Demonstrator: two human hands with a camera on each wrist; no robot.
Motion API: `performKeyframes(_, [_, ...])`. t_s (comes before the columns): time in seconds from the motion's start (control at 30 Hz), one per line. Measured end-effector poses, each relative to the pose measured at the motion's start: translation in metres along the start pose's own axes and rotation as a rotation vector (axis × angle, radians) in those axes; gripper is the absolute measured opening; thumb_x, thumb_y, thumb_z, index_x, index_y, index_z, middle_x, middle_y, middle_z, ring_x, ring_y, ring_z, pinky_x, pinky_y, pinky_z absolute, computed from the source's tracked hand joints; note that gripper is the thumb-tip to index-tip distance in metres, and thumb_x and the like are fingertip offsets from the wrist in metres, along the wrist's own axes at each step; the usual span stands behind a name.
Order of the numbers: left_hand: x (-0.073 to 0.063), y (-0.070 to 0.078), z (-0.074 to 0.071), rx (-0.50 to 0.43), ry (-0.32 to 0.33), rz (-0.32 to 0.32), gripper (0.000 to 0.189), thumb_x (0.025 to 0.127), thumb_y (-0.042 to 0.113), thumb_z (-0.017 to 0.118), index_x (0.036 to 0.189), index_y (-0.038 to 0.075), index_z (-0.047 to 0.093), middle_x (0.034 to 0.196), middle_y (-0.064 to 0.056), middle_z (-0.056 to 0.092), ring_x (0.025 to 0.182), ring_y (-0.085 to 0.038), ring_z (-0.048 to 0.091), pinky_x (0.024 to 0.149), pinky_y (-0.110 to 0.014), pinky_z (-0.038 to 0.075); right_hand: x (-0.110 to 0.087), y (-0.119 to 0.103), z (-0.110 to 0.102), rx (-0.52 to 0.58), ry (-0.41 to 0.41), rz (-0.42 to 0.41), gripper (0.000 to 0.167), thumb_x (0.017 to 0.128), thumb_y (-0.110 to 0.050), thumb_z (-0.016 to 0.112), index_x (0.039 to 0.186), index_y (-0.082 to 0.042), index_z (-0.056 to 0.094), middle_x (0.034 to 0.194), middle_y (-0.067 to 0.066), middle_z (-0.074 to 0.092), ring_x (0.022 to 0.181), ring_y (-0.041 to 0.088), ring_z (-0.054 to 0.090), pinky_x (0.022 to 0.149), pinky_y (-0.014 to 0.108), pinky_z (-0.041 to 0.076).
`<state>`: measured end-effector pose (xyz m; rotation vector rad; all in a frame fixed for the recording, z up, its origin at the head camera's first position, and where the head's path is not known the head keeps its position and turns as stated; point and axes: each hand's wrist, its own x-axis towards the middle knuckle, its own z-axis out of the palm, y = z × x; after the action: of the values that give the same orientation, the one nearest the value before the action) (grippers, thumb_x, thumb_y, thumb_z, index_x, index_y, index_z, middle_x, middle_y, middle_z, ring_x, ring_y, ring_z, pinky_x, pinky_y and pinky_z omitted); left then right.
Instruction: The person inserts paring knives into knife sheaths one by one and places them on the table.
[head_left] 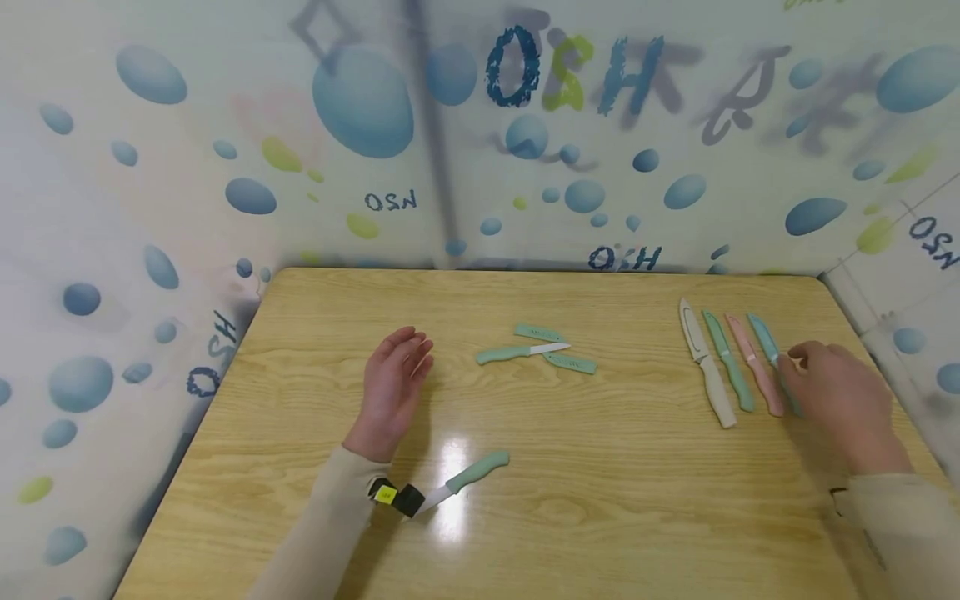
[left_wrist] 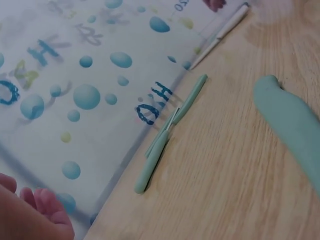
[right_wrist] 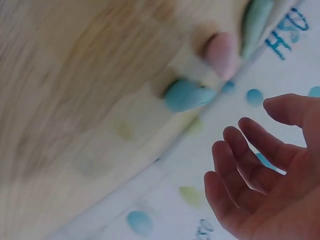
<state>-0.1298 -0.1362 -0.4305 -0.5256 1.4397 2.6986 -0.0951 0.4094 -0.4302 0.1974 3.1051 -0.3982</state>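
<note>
My right hand (head_left: 843,400) is over the blue knife (head_left: 763,336) at the right end of a row, covering part of its handle in the head view. In the right wrist view its fingers are spread and loosely bent, with nothing between them. Beside the blue knife lie a pink knife (head_left: 765,389), a green knife (head_left: 738,385) and a larger white knife (head_left: 717,393). My left hand (head_left: 393,387) is held above the table with relaxed fingers, holding nothing. Close to its wrist lies a green-handled knife (head_left: 480,472), its pale blade partly hidden by the wrist camera.
Mid-table, another green-handled knife (head_left: 506,355) lies with its white blade bare between two green blade sheaths (head_left: 537,332). The wooden table (head_left: 615,467) meets a wall (head_left: 465,192) printed with blue bubbles at its back edge.
</note>
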Motion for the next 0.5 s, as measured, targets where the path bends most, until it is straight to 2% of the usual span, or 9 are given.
performKeyframes(0.2, [0.004, -0.006, 0.011, 0.162, -0.067, 0.081, 0.019, 0.104, 0.003, 0.056, 0.123, 0.004, 0.053, 0.114, -0.003, 0.060, 0.110, -0.019, 0.062, 0.101, -0.032, 0.052, -0.009, -0.027, -0.001, 0.033, 0.022, -0.049, 0.050, 0.107, -0.035, 0.051, 0.124, 0.011, 0.061, 0.121, 0.039, 0.056, 0.101, 0.058, 0.057, 0.072, 0.066, 0.050])
performKeyframes(0.37, [0.012, -0.008, 0.021, 0.388, -0.172, 0.180, 0.029, 0.103, 0.005, 0.059, 0.130, -0.005, 0.056, 0.124, -0.011, 0.061, 0.120, -0.029, 0.060, 0.104, -0.039, 0.053, -0.017, -0.047, -0.002, 0.046, 0.038, -0.106, 0.043, 0.107, -0.031, 0.054, 0.123, 0.008, 0.064, 0.125, 0.038, 0.057, 0.104, 0.057, 0.058, 0.073, 0.068, 0.050])
performKeyframes(0.5, [0.020, -0.007, 0.030, 0.589, -0.276, 0.247, 0.033, 0.104, 0.009, 0.058, 0.134, -0.006, 0.057, 0.137, -0.019, 0.058, 0.125, -0.031, 0.058, 0.106, -0.042, 0.051, -0.022, -0.059, -0.002, 0.065, 0.024, -0.136, 0.041, 0.107, -0.031, 0.054, 0.123, 0.006, 0.065, 0.125, 0.037, 0.058, 0.102, 0.055, 0.059, 0.072, 0.066, 0.051])
